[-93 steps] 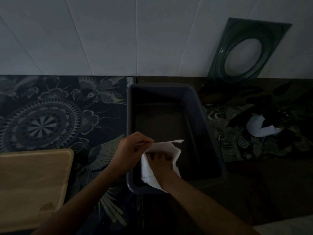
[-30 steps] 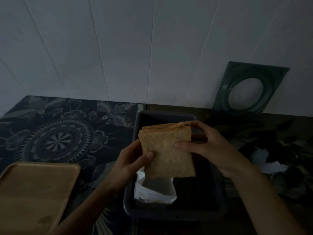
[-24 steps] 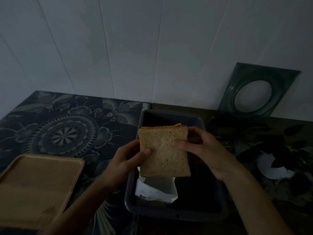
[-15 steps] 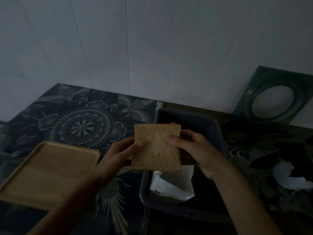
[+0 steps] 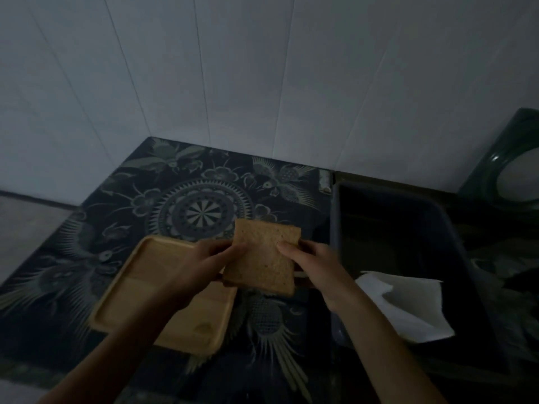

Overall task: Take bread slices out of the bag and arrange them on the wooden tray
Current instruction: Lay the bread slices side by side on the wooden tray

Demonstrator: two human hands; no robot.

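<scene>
The wooden tray (image 5: pixel 140 290) lies on the patterned cloth (image 5: pixel 186 205), left of the bin (image 5: pixel 437 225). The bag (image 5: pixel 408 307) lies inside the bin. Both hands, left hand (image 5: pixel 204 266) and right hand (image 5: pixel 315 266), hold the bread slices (image 5: pixel 262 258) above the tray's right edge, between tray and bin. A wall stands behind.

a dim home kitchen corner, set up for handling food.

white panelled wall (image 5: pixel 262 83) rises beyond the hands; under them a dark cloth (image 5: pixel 201 211) printed with mandala and birds covers the surface, with a wooden tray (image 5: pixel 140 290) beneath the left hand (image 5: pixel 204 266) and a dark plastic tub (image 5: pixel 437 228) right of the right hand (image 5: pixel 315 266).
</scene>
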